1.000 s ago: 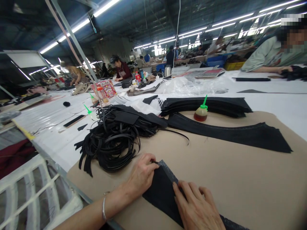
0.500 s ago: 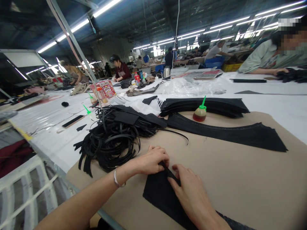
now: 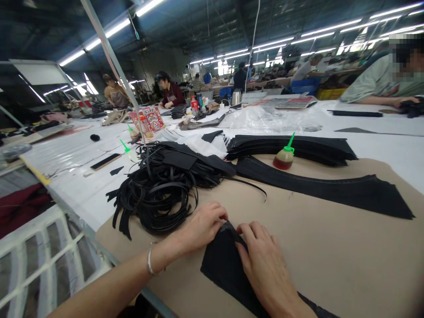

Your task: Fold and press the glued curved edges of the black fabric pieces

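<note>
A black, leather-like panel [image 3: 221, 260] lies slantwise on the tan board in front of me, its lower end running out of view under my forearm. At its upper corner my left hand [image 3: 207, 224] has its fingers closed in a pinch on the edge. My right hand [image 3: 265, 258] grips the right edge a little nearer to me, thumb on the panel and fingers curled along a narrow raised fold. Beyond the hands, a similar curved black panel [image 3: 324, 181] lies flat. A heap of black strips [image 3: 159, 194] is just past my left hand.
A squat bottle [image 3: 283, 158] with a green nozzle and brown liquid stands by a stack of black panels [image 3: 294, 150]. The tan board [image 3: 347, 256] covers the near table. A white plastic chair [image 3: 36, 260] is at left. Co-workers sit across and at right.
My left hand has shifted slightly left to the panel's corner, uncovering more of its top edge. My right hand stays on the edge fold. The view has turned slightly left.
</note>
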Action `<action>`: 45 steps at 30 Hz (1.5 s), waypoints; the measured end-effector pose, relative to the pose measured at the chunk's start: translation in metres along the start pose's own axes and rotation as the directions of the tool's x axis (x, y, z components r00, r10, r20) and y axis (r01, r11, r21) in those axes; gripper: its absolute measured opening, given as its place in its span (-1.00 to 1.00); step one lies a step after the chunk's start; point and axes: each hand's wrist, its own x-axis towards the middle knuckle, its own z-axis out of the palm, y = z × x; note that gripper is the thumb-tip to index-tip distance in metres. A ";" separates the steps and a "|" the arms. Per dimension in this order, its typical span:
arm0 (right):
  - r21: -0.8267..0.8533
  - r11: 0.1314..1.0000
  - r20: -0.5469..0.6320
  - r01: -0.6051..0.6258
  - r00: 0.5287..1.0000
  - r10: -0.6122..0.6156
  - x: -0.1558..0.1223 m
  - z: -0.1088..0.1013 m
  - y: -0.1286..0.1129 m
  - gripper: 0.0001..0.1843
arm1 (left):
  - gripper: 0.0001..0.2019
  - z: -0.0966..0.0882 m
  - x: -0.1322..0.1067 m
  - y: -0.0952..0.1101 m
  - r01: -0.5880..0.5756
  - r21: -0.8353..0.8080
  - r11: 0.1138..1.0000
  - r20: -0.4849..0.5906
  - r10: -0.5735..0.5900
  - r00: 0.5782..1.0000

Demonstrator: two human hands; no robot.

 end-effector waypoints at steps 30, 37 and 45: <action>-0.438 0.827 -0.170 0.353 0.871 -0.462 0.003 0.018 0.003 -0.74 | -0.72 0.030 -0.029 -0.006 -0.103 0.046 0.994 -0.129 0.108 0.986; -0.422 0.808 -0.133 0.411 0.854 -0.503 0.003 0.021 0.006 -0.70 | -0.73 0.030 -0.029 -0.005 -0.085 0.026 0.996 -0.138 0.088 0.987; -0.400 0.833 -0.055 0.383 0.897 -0.439 -0.001 0.025 0.014 -0.81 | -0.73 0.031 -0.031 -0.005 -0.089 0.021 0.996 -0.141 0.091 0.986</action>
